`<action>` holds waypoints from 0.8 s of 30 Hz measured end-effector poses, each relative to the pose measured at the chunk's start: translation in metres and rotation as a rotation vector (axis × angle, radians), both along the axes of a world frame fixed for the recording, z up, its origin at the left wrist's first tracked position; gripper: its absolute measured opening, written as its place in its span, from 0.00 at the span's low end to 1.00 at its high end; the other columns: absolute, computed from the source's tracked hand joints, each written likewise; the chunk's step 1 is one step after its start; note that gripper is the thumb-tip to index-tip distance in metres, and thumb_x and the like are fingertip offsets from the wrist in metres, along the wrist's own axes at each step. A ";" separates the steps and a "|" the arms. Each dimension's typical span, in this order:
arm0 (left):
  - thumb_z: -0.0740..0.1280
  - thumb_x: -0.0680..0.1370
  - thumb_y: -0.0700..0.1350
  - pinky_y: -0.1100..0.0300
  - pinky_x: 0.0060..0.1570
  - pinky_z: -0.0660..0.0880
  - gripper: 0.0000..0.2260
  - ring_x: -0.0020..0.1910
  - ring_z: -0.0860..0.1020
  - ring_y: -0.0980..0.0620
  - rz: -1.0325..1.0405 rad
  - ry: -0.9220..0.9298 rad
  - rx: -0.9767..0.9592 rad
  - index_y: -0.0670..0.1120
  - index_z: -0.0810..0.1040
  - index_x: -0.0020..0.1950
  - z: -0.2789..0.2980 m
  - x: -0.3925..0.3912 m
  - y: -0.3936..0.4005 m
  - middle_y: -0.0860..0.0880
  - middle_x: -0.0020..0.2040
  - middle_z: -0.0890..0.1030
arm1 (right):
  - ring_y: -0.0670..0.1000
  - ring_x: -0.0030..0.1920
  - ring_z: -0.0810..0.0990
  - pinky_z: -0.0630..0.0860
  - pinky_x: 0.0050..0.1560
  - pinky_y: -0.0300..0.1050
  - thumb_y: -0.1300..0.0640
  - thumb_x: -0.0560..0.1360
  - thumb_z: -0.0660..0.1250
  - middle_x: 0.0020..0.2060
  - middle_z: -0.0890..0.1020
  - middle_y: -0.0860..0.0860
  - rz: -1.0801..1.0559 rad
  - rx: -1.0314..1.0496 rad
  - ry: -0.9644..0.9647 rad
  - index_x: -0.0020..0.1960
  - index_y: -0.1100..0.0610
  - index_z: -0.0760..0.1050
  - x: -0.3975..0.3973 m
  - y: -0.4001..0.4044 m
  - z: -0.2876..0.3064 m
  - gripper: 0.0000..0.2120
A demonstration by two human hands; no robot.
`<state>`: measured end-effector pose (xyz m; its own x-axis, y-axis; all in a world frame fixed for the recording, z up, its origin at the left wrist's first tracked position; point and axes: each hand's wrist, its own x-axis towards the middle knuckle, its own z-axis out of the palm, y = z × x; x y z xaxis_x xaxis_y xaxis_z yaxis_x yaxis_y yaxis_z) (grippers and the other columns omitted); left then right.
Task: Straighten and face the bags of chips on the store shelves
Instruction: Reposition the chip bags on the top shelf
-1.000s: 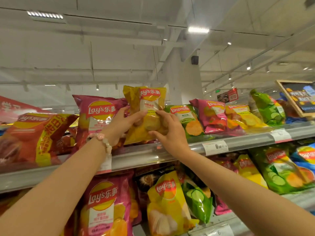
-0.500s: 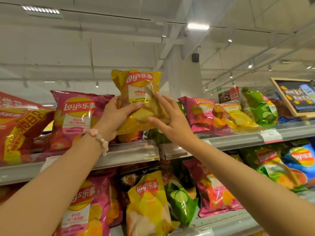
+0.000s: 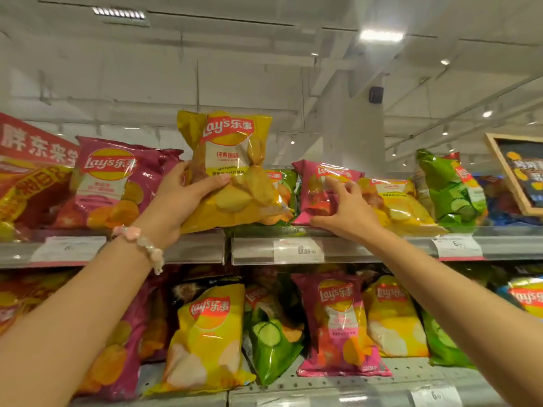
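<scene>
My left hand (image 3: pixel 179 201) grips a yellow Lay's bag (image 3: pixel 232 168) by its lower left side and holds it upright above the front of the top shelf (image 3: pixel 258 249). My right hand (image 3: pixel 349 210) reaches to a pink Lay's bag (image 3: pixel 318 183) lying tilted on the same shelf, fingers curled on its front, thumb under its lower edge. A green bag (image 3: pixel 282 186) lies partly hidden behind the yellow one. To the right lean a yellow bag (image 3: pixel 399 204) and a green cucumber bag (image 3: pixel 449 189). A large pink bag (image 3: pixel 114 183) stands at the left.
The lower shelf (image 3: pixel 338 386) holds several bags: yellow (image 3: pixel 205 339), green (image 3: pixel 270 342), pink (image 3: pixel 338 327). Price tags (image 3: pixel 298 250) run along the top shelf rail. A framed sign (image 3: pixel 520 171) stands at the far right, a red banner (image 3: pixel 35 139) at the far left.
My right hand let go of the yellow bag and moved right onto the pink bag. My left hand alone now holds the yellow bag, raised off the shelf.
</scene>
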<state>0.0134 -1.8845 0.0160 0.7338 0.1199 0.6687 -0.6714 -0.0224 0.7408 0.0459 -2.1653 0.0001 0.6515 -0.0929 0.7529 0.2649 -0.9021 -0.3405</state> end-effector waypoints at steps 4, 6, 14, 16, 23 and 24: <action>0.77 0.55 0.57 0.55 0.46 0.79 0.44 0.54 0.80 0.51 0.048 0.002 -0.017 0.50 0.70 0.70 -0.011 -0.009 0.001 0.50 0.60 0.79 | 0.58 0.63 0.73 0.73 0.60 0.58 0.44 0.68 0.73 0.69 0.67 0.53 0.006 -0.054 -0.039 0.71 0.44 0.63 0.003 -0.001 -0.002 0.35; 0.78 0.54 0.58 0.55 0.47 0.79 0.46 0.55 0.80 0.50 0.087 0.005 -0.012 0.50 0.69 0.70 -0.012 -0.015 0.005 0.51 0.60 0.79 | 0.57 0.62 0.74 0.74 0.60 0.58 0.45 0.69 0.73 0.67 0.70 0.53 0.041 -0.046 -0.064 0.68 0.46 0.68 0.004 -0.001 -0.002 0.31; 0.77 0.59 0.54 0.53 0.47 0.80 0.39 0.53 0.81 0.50 0.066 0.033 0.001 0.51 0.70 0.68 -0.007 -0.031 0.020 0.51 0.59 0.80 | 0.56 0.63 0.74 0.73 0.62 0.55 0.49 0.70 0.73 0.64 0.75 0.53 0.135 0.128 -0.239 0.66 0.54 0.73 0.002 0.001 -0.006 0.26; 0.76 0.60 0.53 0.53 0.47 0.80 0.37 0.53 0.81 0.50 0.066 0.028 -0.008 0.51 0.71 0.67 -0.004 -0.035 0.025 0.50 0.58 0.80 | 0.56 0.63 0.74 0.73 0.61 0.55 0.50 0.71 0.73 0.64 0.75 0.53 0.160 0.160 -0.265 0.67 0.54 0.72 -0.001 0.004 0.001 0.26; 0.76 0.60 0.52 0.56 0.40 0.81 0.35 0.50 0.83 0.51 0.018 0.003 -0.036 0.49 0.73 0.67 0.003 -0.048 0.054 0.49 0.56 0.83 | 0.58 0.63 0.73 0.71 0.62 0.59 0.46 0.71 0.71 0.65 0.75 0.53 0.160 0.125 -0.419 0.68 0.52 0.72 -0.026 0.048 0.024 0.27; 0.76 0.61 0.52 0.55 0.41 0.81 0.35 0.50 0.83 0.51 0.014 0.003 -0.037 0.49 0.73 0.67 0.003 -0.051 0.060 0.50 0.55 0.83 | 0.59 0.62 0.72 0.71 0.62 0.59 0.45 0.71 0.71 0.66 0.74 0.53 0.148 0.071 -0.432 0.68 0.51 0.72 -0.029 0.060 0.025 0.27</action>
<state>-0.0371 -1.8245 0.0194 0.7338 0.1547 0.6616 -0.6691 -0.0041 0.7431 0.0172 -2.1050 0.0255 0.2891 -0.0838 0.9536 0.5205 -0.8223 -0.2300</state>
